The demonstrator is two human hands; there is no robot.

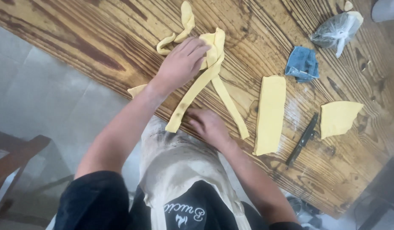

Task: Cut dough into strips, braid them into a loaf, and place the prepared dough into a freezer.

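My left hand [182, 63] presses down on a bunched end of yellow cloth strips [214, 47] on the wooden table [99, 38]. Two long yellow strips [224, 98] run from under that hand toward me and spread apart. My right hand [209, 124] lies flat on the table between the two strips, fingers against the left strip's near end [176, 119]. Another curled yellow strip [184, 23] lies beyond my left hand.
A wide yellow cloth piece [270, 114] lies to the right, then a black knife [302, 139] and a torn yellow piece [338, 118]. A folded blue cloth [302, 64] and a knotted plastic bag [336, 30] sit farther back. A wooden chair [14, 162] stands at lower left.
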